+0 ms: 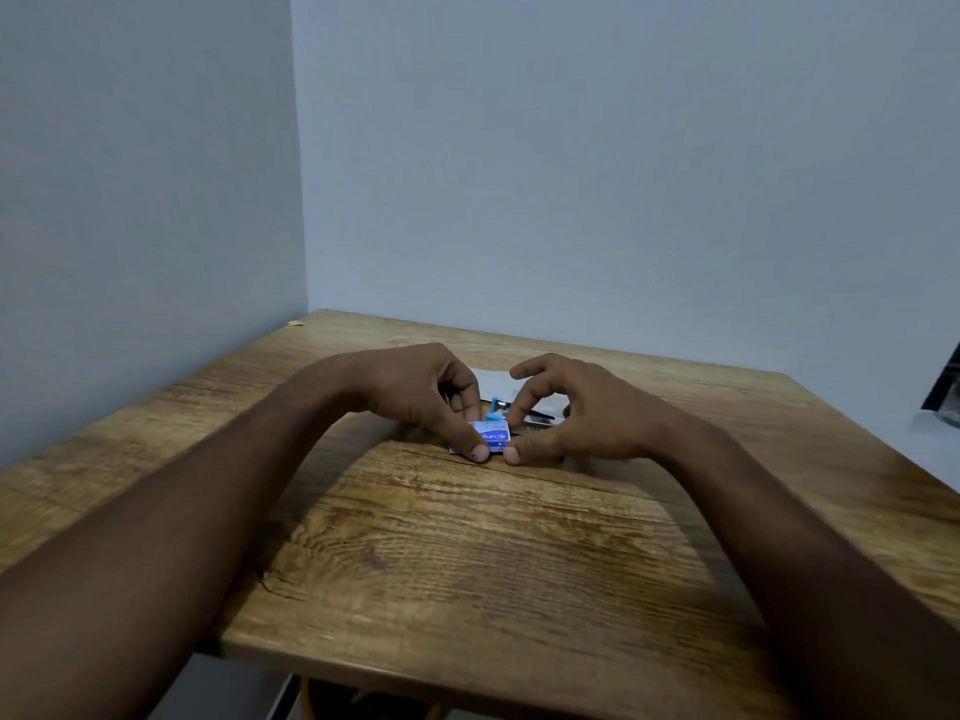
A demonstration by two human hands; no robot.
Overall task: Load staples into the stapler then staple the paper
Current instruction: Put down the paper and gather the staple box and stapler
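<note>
A small blue and white staple box (pixel 493 439) sits low over the wooden table (pixel 467 537), pinched between both hands. My left hand (pixel 431 397) grips its left end with thumb and fingers. My right hand (pixel 566 407) holds its right end with thumb and forefinger, the other fingers spread. Just behind the box lies the stapler (pixel 530 413), blue at its left end with a silver metal part, mostly hidden by my fingers. A white sheet of paper (pixel 493 379) lies under and behind the stapler, partly covered by both hands.
The table stands in a corner, with pale walls (pixel 571 174) close behind and to the left. A dark object (pixel 945 392) shows at the right edge. The table's front edge (pixel 415 662) is near me, with a gap below it.
</note>
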